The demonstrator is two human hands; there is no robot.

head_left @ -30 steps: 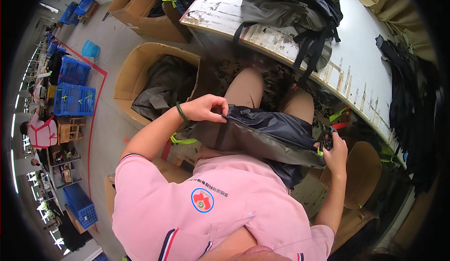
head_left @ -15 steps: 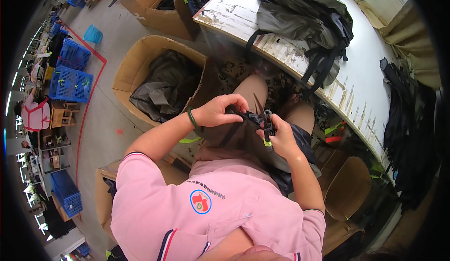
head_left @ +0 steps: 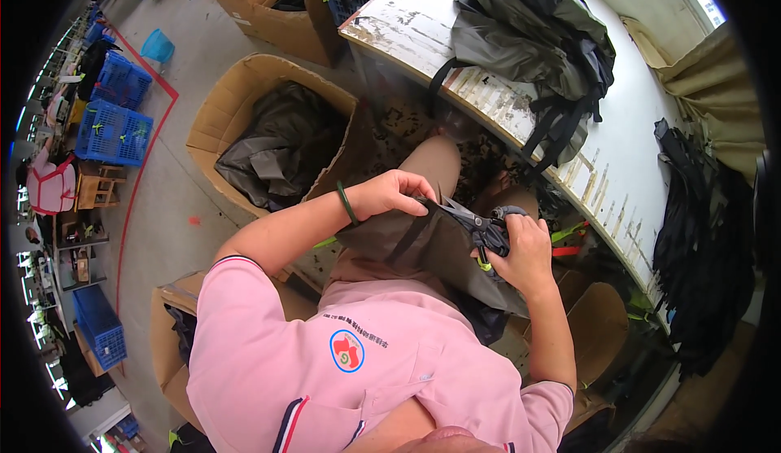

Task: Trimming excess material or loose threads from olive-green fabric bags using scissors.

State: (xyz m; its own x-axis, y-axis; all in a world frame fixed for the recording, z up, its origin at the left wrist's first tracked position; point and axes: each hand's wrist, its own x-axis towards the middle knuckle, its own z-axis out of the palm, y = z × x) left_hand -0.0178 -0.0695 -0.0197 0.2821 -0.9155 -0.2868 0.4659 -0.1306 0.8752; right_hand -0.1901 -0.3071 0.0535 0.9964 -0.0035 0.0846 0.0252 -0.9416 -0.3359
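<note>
My left hand [head_left: 397, 193], with a dark bangle at the wrist, pinches the edge of a dark grey-green fabric piece [head_left: 451, 249] spread over my lap. A black strip runs along that fabric. In my right hand [head_left: 525, 249] is a pair of scissors [head_left: 486, 227] with dark handles and a yellow-green bit near my fingers. The blades point left toward my left fingertips, beside the pinched edge. Whether the blades touch the fabric, I cannot tell.
A worn white table [head_left: 626, 127] stands ahead to the right, bearing a heap of grey-green fabric with black straps [head_left: 529, 38]. Black strips [head_left: 704, 241] hang at its right end. A cardboard box [head_left: 215, 135] holding dark fabric stands left of my knees. Blue crates [head_left: 114, 131] stand farther left.
My right hand has moved right, and the scissors have turned from pointing up to pointing left. More of the fabric now shows spread between my hands. My left hand has barely moved.
</note>
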